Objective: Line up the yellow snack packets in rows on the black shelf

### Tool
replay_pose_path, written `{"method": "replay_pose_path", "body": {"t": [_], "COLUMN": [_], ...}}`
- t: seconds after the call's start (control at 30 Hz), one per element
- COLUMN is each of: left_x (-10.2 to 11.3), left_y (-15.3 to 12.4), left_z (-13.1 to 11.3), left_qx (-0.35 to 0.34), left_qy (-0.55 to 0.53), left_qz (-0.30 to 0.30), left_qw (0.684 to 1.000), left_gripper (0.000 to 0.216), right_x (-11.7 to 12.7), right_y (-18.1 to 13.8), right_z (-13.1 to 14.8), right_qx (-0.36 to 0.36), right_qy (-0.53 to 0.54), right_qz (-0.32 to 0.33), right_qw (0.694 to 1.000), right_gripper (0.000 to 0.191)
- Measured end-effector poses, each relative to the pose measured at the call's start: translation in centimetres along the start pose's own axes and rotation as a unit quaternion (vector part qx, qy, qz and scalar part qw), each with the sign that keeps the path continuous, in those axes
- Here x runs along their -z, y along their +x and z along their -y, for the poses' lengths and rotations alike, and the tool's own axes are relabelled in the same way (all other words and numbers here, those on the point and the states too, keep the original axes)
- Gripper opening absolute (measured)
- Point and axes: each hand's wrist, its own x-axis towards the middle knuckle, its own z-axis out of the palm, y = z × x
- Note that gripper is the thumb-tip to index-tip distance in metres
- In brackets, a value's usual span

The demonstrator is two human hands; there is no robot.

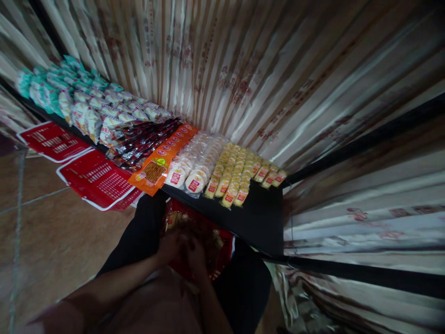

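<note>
Both hands meet low in the view over a red snack bag (212, 241) that rests on the person's lap. The left hand (170, 246) lies on the bag's near-left part with fingers curled against it; the right hand (196, 255) sits just beside it, touching it. The picture is dark and blurred here, so whether either hand pinches the bag or only rests on it cannot be told. The bag's long axis runs from the hands up and to the right, its far end tucked under the edge of the black table (260, 218). Its print is unreadable.

Beyond the hands, on the table, packets lie in rows running away up-left: small yellow packets (239, 171) with red labels, round white packets (194, 162) also red-labelled, an orange strip of packets (163, 160), dark red packets (146, 141), then white-and-teal packets (73, 97) farthest off — none of the writing is legible. To the left of the hands, two red baskets (93, 178) sit on the brown floor. A striped curtain (278, 69) hangs behind the table.
</note>
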Motion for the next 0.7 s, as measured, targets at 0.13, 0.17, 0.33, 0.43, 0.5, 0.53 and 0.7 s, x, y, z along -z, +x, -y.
{"method": "replay_pose_path", "body": {"t": [0.13, 0.17, 0.33, 0.43, 0.5, 0.53, 0.7], "left_x": [1.6, 2.0, 4.7, 6.5, 7.4, 7.8, 8.3], "left_y": [-0.5, -0.5, -0.3, -0.5, -0.8, -0.9, -0.5], "left_z": [-0.7, -0.8, -2.0, -3.1, -3.7, -3.9, -3.8], "left_qx": [-0.013, -0.009, -0.073, -0.087, -0.084, -0.083, -0.081], "left_qy": [-0.083, -0.104, -0.211, -0.271, -0.291, -0.298, -0.334], "left_qz": [-0.044, -0.053, -0.070, -0.051, -0.037, -0.030, -0.023], "left_qw": [0.995, 0.993, 0.972, 0.957, 0.952, 0.950, 0.939], "left_gripper": [0.031, 0.031, 0.024, 0.024, 0.027, 0.028, 0.029], "right_x": [1.9, 2.3, 4.2, 4.7, 4.9, 4.9, 4.8], "right_y": [-0.6, -0.7, -0.5, 0.1, 0.5, 0.7, 1.1], "right_z": [2.3, 3.0, 6.5, 7.9, 8.6, 8.9, 10.7], "right_qx": [0.012, 0.025, 0.060, 0.064, 0.063, 0.061, 0.059], "right_qy": [0.058, 0.069, 0.082, 0.091, 0.112, 0.122, 0.193], "right_qz": [-0.004, -0.003, -0.015, -0.031, -0.035, -0.038, -0.020], "right_qw": [0.998, 0.997, 0.995, 0.993, 0.991, 0.990, 0.979], "right_gripper": [0.035, 0.034, 0.031, 0.030, 0.030, 0.029, 0.028]}}
